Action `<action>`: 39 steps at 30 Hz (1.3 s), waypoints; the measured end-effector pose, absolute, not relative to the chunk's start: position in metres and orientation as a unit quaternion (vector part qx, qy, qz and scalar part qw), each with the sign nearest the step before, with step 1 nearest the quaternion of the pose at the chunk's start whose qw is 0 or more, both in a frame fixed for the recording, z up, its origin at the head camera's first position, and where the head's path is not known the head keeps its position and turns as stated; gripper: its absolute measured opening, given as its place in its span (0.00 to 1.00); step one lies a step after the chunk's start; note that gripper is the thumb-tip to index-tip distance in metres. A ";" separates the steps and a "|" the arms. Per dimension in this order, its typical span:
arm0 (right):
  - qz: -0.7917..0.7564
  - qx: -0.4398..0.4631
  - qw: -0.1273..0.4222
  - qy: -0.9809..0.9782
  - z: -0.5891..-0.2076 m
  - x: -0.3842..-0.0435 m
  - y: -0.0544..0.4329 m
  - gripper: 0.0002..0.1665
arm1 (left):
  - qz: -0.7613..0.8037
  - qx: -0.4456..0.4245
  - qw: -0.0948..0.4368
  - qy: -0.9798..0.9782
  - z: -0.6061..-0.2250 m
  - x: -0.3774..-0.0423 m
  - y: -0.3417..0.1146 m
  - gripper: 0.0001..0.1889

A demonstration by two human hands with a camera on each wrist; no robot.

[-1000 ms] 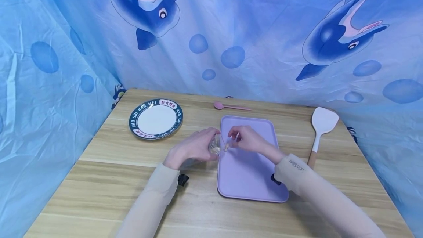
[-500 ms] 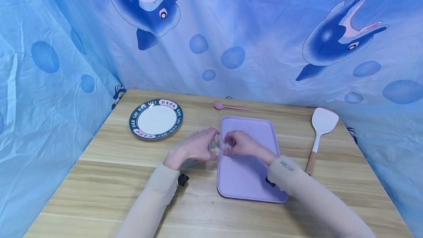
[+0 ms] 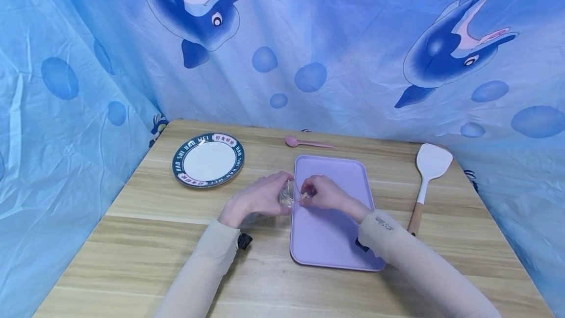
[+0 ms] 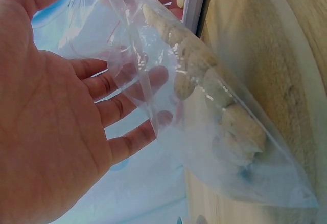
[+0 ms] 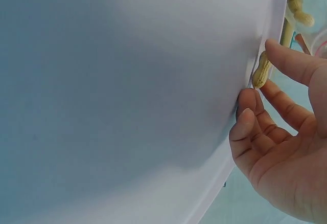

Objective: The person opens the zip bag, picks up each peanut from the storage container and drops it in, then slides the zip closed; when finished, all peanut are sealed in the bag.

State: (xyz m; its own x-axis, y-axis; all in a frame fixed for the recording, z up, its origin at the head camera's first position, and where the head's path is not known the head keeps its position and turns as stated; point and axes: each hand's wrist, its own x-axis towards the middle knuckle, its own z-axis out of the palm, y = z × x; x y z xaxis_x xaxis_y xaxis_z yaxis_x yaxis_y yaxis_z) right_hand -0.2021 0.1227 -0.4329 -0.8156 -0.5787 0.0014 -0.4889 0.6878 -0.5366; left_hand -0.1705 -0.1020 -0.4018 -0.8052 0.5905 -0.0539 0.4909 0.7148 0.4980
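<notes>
A clear plastic bag (image 4: 204,147) with several peanuts inside hangs from my left hand (image 3: 262,195), which grips it near its mouth. My other left fingers (image 4: 110,93) spread behind the film. The bag leans beside the left rim of the purple tray (image 3: 335,239). Over that rim, my right hand (image 3: 326,193) pinches one unshelled peanut (image 5: 261,70) between thumb and index finger, right at the bag's mouth. More peanuts in the bag (image 5: 296,4) show at the upper corner of the right wrist view.
A white plate (image 3: 209,161) with a dark green rim stands at the back left. Behind the tray lies a pink spoon (image 3: 309,143). To the right is a white spatula (image 3: 432,161) with a wooden handle. A blue dolphin-print curtain (image 3: 287,38) backs the wooden table (image 3: 154,239).
My right hand has moved left and slightly down to the bag's mouth and now pinches a peanut there. The left hand and bag have stayed in place.
</notes>
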 end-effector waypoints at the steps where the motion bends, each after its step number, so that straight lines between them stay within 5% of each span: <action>1: -0.269 -0.290 0.086 0.914 -0.432 -0.202 0.123 0.15 | 0.238 0.294 0.106 0.920 -0.402 -0.170 -0.102 0.44; 39: -0.317 -0.346 0.054 0.881 -0.385 -0.186 0.116 0.10 | 0.223 0.292 0.093 0.925 -0.404 -0.171 -0.101 0.45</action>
